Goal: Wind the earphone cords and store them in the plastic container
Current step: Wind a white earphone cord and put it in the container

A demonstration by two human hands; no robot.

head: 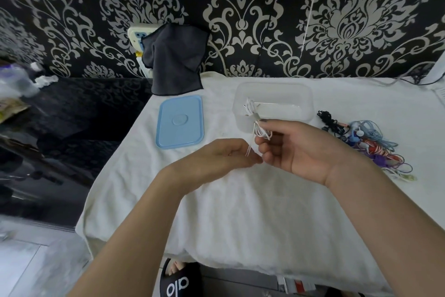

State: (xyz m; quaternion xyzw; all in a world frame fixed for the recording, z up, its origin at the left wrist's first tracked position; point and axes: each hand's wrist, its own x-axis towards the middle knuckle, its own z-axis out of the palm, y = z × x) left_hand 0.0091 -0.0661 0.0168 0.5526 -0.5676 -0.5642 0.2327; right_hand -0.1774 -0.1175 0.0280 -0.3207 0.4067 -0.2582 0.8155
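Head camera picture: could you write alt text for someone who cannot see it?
Seen from above, a person's right hand holds a wound white earphone cord while the left hand pinches its loose end, over a white cloth-covered table. Behind them sits a clear plastic container, its blue lid lying to the left and a tangle of coloured earphones to the right.
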